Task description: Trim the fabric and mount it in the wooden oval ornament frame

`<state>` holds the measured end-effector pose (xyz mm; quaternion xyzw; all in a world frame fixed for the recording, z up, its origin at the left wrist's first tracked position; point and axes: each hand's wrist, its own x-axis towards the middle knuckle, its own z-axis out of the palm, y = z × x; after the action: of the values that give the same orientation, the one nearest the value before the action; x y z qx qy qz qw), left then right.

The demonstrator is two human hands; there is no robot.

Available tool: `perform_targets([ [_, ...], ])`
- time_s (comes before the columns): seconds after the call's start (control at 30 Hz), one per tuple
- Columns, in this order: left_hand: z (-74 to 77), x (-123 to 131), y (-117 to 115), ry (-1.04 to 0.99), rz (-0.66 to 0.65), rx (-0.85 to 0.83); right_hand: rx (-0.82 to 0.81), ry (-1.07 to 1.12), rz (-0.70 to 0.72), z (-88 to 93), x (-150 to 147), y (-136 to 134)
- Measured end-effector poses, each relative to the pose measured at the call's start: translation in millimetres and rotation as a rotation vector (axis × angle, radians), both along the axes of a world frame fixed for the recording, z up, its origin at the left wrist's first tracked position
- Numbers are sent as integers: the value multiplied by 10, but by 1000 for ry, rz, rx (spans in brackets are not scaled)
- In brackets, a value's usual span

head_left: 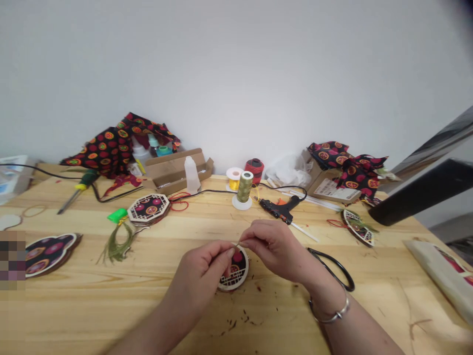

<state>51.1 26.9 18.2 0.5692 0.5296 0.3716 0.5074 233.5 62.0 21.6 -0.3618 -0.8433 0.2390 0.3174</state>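
Observation:
A round ornament (242,276) with black patterned cloth and a pale lattice border lies on the table, partly covered by my left hand (210,266). Above its upper edge, thumb and forefinger of that hand are pinched together on a thin dark thread. My right hand (271,244) pinches the same thread just to the right, its fingertips close to the left ones. Most of the thread is hidden by the fingers. Beneath my right wrist shows a black looped handle (345,276), apparently of scissors.
Behind my hands stand an olive thread spool (245,187), a red spool (254,170) and a black glue gun (279,208). An octagonal ornament (150,208) with a green tassel (118,241) lies left, near a screwdriver (79,190). A fan-shaped ornament (357,228) lies right.

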Motion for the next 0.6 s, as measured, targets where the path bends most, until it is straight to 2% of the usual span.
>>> perform_targets([
  [0.23, -7, -8, 8, -185, -5, -163, -37, 69, -23, -37, 6, 22],
  [0.43, -46, -23, -7, -280, 10, -225, -36, 99, -24, -52, 7, 31],
  [0.6, -20, -26, -14, -299, 27, -260, -19, 100, -52, -60, 7, 44],
])
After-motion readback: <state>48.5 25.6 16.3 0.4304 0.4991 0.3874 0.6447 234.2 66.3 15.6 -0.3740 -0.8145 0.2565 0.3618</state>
